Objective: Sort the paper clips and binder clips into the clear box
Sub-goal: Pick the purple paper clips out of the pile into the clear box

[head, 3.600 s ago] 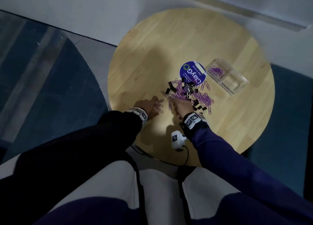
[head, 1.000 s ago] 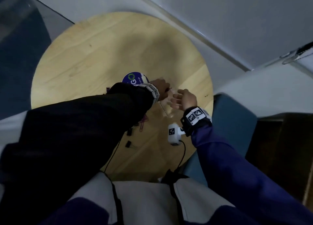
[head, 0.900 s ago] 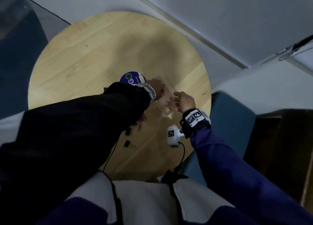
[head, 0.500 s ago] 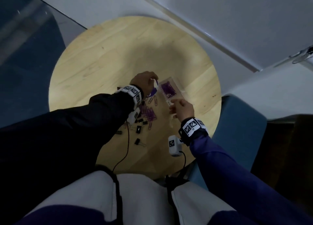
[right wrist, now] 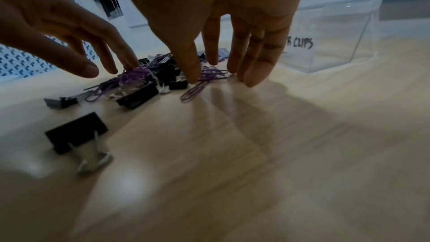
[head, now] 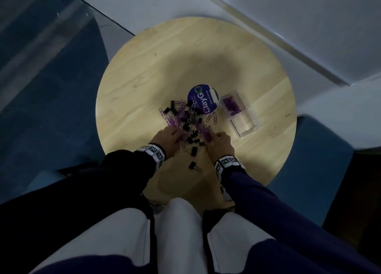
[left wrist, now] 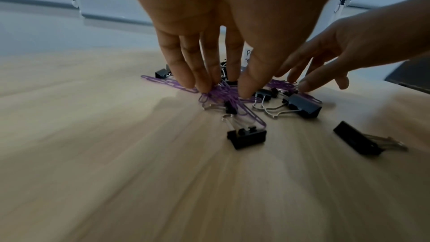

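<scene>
A heap of purple paper clips point(head: 177, 119) mixed with black binder clips point(head: 186, 122) lies mid-table. To its right stands the clear box point(head: 250, 116), with purple clips point(head: 233, 106) in its far compartment. My left hand point(head: 171, 135) reaches into the heap's near left side. Its straight fingers and thumb touch a bunch of paper clips point(left wrist: 221, 95), and the left hand point(left wrist: 223, 87) has not closed on them. My right hand point(head: 218, 139) sits at the near right side. The right hand point(right wrist: 218, 78) has straight fingertips point(right wrist: 251, 80) on the wood beside paper clips point(right wrist: 209, 74). Loose binder clips point(left wrist: 246, 137) point(right wrist: 76, 133) lie nearer me.
A round purple lid point(head: 203, 99) with white lettering lies just behind the heap, left of the box. The round wooden table point(head: 144, 71) is bare at the back and left. Blue seats stand to the right and left of it. A white wall ledge runs behind.
Half a second ago my left hand was raised beside the box and my right hand touched the box. Both hands have come back down to the near edge of the heap.
</scene>
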Demonstrator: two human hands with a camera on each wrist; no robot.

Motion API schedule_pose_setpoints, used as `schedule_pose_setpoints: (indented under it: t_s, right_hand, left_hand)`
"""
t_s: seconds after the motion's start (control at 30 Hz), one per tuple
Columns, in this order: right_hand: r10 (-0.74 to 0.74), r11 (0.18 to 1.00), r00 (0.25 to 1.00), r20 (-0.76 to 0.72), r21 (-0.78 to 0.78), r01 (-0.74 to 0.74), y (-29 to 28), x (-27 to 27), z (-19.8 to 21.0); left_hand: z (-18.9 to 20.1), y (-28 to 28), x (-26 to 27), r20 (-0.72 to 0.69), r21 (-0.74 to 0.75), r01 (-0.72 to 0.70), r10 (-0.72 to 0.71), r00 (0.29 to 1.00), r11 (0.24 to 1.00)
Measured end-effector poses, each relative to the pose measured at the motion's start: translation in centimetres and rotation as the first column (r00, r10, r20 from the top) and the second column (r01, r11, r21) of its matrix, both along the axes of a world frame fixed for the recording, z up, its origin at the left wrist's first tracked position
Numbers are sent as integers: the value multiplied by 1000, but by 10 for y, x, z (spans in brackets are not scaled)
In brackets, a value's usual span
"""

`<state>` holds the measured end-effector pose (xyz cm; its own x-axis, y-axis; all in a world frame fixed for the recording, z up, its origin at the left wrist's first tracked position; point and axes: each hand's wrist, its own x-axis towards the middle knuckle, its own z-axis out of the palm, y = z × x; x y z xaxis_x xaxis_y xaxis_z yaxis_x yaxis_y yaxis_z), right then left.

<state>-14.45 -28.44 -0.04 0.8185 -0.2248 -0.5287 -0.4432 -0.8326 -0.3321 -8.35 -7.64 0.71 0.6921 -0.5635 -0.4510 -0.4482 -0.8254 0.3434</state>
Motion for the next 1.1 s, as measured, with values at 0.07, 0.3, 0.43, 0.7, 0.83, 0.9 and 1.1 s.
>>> schedule_pose_setpoints:
  t_s: [0.07, 0.3, 0.43, 0.7, 0.83, 0.9, 1.1]
  right_hand:
    - [22, 998, 1000, -6, -52, -23, 5, 1, -3]
    - [-8, 989, 996, -86, -146, -5, 15, 10, -10]
    - [-74, 992, 997, -26, -100, 71, 24, 7, -4]
    - [-566, 813, 815, 125, 245, 528, 34, -9, 25]
    - [-802, 496, 594, -70, 477, 726, 36, -19, 43]
    - [-857, 337, 492, -151, 557, 759, 37, -23, 50]
    - [-741, 22, 494, -454, 719, 695, 20, -20, 52]
  left_hand:
    - [5, 4, -1, -28, 67, 28, -26, 999, 997]
    - [24, 31, 7, -2, 130, 18, -18, 1000, 991]
    - [27, 48, 19, -6, 181, 25, -25, 1000, 983]
    - [20, 28, 52, 45, 218, 228, -243, 969, 949]
    - [14, 10, 57, 112, 260, 366, -404, 908, 894]
    - [10, 9, 56, 136, 281, 356, -404, 905, 891]
    - [-4, 18, 56, 154, 233, 295, -335, 930, 927]
